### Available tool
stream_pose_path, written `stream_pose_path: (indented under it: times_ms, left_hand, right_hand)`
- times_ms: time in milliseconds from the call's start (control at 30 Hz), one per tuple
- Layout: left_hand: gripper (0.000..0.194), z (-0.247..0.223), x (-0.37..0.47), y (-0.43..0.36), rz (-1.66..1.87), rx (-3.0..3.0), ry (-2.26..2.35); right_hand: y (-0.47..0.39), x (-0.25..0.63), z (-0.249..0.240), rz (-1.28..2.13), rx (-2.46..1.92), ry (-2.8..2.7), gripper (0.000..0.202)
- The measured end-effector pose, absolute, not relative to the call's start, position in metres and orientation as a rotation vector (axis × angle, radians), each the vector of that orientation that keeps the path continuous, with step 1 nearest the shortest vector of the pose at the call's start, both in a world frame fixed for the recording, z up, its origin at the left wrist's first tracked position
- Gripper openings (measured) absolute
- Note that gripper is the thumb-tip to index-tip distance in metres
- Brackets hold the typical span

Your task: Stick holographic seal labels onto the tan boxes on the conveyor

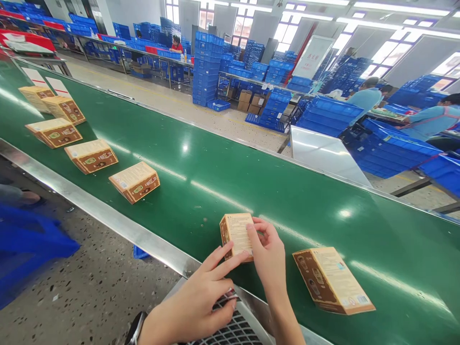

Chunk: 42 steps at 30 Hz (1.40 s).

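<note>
A small cream-and-brown cardboard box [237, 230] lies on the green conveyor belt [201, 158] in front of me, its printed cream face up. My right hand [268, 247] grips the box's right edge, thumb on top and the other fingers curled at its far side. My left hand [204, 292] reaches in from the lower left; its index and middle fingers are stretched out over the near left part of the box, touching it. The thumb lies apart, below. To the right of my hands, a similar box [332, 280] rests tilted on the belt.
Up the belt to the left stand several more such boxes [134, 182], two with raised white flaps [57, 87]. A metal rail [154, 242] edges the belt. Blue crate stacks [206, 67], a blue stool [28, 249] and seated people [366, 98] surround the line.
</note>
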<state>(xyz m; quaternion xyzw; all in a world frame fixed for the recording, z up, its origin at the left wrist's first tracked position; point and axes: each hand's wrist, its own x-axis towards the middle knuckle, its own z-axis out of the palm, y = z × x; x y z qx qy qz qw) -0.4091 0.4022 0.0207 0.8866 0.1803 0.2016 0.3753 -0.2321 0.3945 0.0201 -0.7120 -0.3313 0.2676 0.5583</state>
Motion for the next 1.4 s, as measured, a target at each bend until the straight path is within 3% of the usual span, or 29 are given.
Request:
stream_pose_path:
  times_ms: [167, 333, 567, 767, 967, 1233, 1400]
  left_hand:
    - [0.017, 0.023, -0.402, 0.400, 0.491, 2.271, 0.425]
    - [0.018, 0.023, -0.398, 0.398, 0.412, 2.247, 0.394]
    - [0.021, 0.010, -0.411, 0.392, 0.582, 1.888, 0.634]
    - [0.046, 0.011, -0.411, 0.390, 0.586, 1.560, 0.888]
    - [0.044, 0.017, -0.409, 0.388, 0.532, 1.517, 0.821]
    - [0.042, 0.018, -0.408, 0.387, 0.545, 1.560, 0.903]
    - [0.042, 0.018, -0.411, 0.391, 0.580, 1.569, 0.970]
  right_hand:
    - [0.386, -0.226, 0.028, 0.399, -1.880, -0.906, 0.031]
    - [0.386, -0.218, 0.028, 0.374, -1.916, -0.772, 0.042]
    - [0.359, -0.210, 0.037, 0.014, -1.868, -1.017, 0.027]
    - [0.324, -0.244, 0.030, 0.257, -1.563, -1.604, 0.020]
    - [0.326, -0.243, 0.018, 0.192, -1.532, -1.716, 0.025]
    - [0.337, -0.249, 0.029, -0.189, -1.429, -1.859, 0.016]
    - [0.335, -0.252, 0.030, 0.015, -1.388, -1.811, 0.015]
